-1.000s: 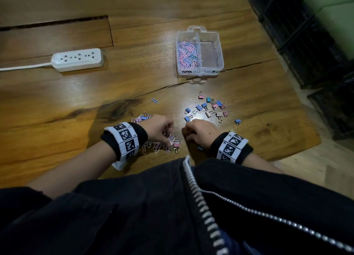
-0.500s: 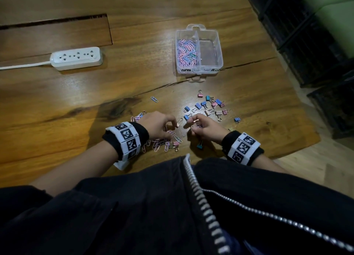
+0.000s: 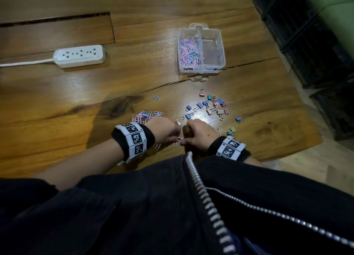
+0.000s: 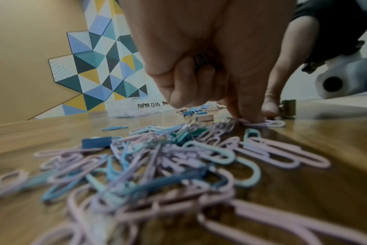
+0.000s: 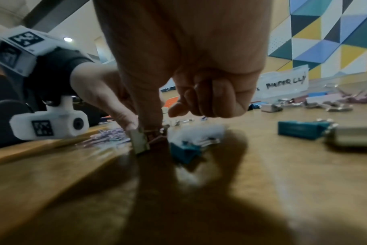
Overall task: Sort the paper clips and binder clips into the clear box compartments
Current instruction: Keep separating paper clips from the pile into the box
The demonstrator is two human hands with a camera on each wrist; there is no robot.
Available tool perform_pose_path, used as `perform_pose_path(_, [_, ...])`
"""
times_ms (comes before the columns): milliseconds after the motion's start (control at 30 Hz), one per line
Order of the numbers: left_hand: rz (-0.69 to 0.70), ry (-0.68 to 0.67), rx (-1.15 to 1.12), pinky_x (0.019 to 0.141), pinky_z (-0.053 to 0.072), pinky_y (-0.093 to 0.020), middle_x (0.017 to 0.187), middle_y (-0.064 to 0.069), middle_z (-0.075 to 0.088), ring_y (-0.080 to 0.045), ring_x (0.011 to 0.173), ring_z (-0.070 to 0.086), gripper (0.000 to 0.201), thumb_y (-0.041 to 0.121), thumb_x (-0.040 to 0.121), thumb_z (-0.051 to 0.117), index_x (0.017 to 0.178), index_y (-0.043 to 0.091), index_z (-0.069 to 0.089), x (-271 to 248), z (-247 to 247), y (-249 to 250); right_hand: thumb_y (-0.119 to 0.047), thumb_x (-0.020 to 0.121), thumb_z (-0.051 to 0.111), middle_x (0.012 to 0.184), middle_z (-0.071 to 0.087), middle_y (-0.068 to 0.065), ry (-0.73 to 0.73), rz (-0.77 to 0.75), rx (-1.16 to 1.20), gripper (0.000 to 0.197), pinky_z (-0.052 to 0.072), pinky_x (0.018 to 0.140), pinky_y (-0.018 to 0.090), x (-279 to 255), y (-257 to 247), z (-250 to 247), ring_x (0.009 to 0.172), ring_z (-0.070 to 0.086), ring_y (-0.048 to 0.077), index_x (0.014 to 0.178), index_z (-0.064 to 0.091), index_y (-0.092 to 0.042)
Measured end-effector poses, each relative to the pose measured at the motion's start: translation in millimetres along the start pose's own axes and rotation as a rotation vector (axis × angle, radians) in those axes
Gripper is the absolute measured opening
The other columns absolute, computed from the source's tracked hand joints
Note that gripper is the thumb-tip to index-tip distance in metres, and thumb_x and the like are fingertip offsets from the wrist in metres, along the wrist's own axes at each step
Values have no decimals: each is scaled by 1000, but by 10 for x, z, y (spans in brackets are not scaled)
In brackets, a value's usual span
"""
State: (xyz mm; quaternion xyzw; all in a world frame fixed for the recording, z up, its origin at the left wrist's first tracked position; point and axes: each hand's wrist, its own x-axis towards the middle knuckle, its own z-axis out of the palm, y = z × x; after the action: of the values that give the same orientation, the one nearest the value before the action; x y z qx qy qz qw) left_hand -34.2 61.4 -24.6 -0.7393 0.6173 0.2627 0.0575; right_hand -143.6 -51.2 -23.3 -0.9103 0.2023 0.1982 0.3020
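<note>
Clips mid-sort on wooden surface

Paper clips (image 3: 147, 115) lie heaped beside the left hand (image 3: 166, 130), whose fingertips press a pink one down. Binder clips (image 3: 208, 105) lie scattered between the right hand (image 3: 201, 135), pinching a beige one, and the clear box (image 3: 220, 44).

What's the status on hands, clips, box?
Left hand fingertips on loose paper clips. Right hand on a binder clip. Clear box: right compartment empty. Nothing blocking.

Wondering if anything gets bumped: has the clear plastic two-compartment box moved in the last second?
No. The clear plastic box still sits just beyond the dark crack in the wooden table, right of the white power strip, as before.
</note>
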Motion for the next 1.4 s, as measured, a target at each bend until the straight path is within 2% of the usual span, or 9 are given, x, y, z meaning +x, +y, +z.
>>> perform_pose_path(233, [-74, 33, -75, 73, 45, -30, 92, -3, 48, -17, 81, 49, 35, 37, 97, 33, 98, 9, 54, -72, 55, -62, -18, 91, 46, 106, 54, 5, 175, 115, 155, 12, 45, 80, 28, -3, 246, -157, 91, 49, 16, 99, 51, -11])
perform_pose_path(500, [-339, 200, -1551, 36, 31, -13, 57, -6, 44, -11, 39, 40, 11, 9, 60, 45, 49, 9, 45, -72, -82, -90, -17, 79, 65, 93, 48, -7, 53, 61, 167, 23, 45, 77, 23, -82, 284, -97, 83, 48, 10, 94, 48, -18])
perform_pose_path(600, [-418, 231, -1721, 30, 32, -10, 58, -10, 50, -8, 31, 45, 15, -4, 63, 39, 53, 7, 37, -66, -118, -101, -21, 81, 63, 102, 52, -1, 107, 71, 100, 23, 44, 81, 27, -71, 276, -103, 91, 50, 13, 98, 48, -18])
perform_pose_path(733, [-488, 260, -1696, 29, 28, -10, 54, -5, 48, -7, 30, 41, 32, -16, 75, 27, 61, 11, 36, -71, -113, -201, -30, 85, 57, 100, 50, -2, 138, -55, -60, 23, 41, 80, 24, -94, 121, -86, 92, 47, 12, 102, 50, -17])
perform_pose_path(867, [-511, 251, -1502, 37, 27, -12, 55, -3, 38, -9, 36, 36, 21, 1, 80, 43, 61, 10, 45, -90, -95, -255, -49, 75, 62, 105, 49, 3, 16, -151, -170, 52, 43, 84, 30, -38, -180, 85, 95, 46, 16, 116, 48, -19])
perform_pose_path(1000, [-529, 190, -888, 51, 26, -26, 55, -2, 39, -16, 51, 34, 35, 24, 87, 58, 57, 14, 44, -182, -30, -302, -31, 83, 60, 110, 50, 8, 42, -154, -210, 38, 35, 74, 27, 64, -282, 175, 101, 50, 23, 117, 48, -20])
perform_pose_path(1167, [-523, 270, -673, 50, 28, -26, 57, 1, 41, -17, 57, 40, 40, 33, 90, 53, 57, 17, 38, -287, -1, -348, -23, 92, 46, 110, 51, 8, 17, -163, -189, 25, 36, 79, 24, 50, -178, 173, 90, 42, 13, 111, 51, -9])
perform_pose_path(1267, [-389, 157, -488, 62, 41, -30, 76, -2, 59, -21, 76, 56, 24, 42, 81, 64, 79, 20, 55, -366, -19, -315, -22, 93, 42, 109, 46, 6, -3, -126, -172, 23, 35, 79, 22, 47, -73, 126, 87, 36, 10, 107, 50, -6])
perform_pose_path(1400, [-321, 108, -134, 74, 44, -26, 112, 3, 66, -19, 105, 59, 53, 52, 74, 66, 121, 34, 52, -331, 82, -243, -16, 93, 41, 97, 40, 0, 6, -39, 40, 10, 36, 76, 15, 39, -13, 17, 85, 39, 10, 95, 48, -10])
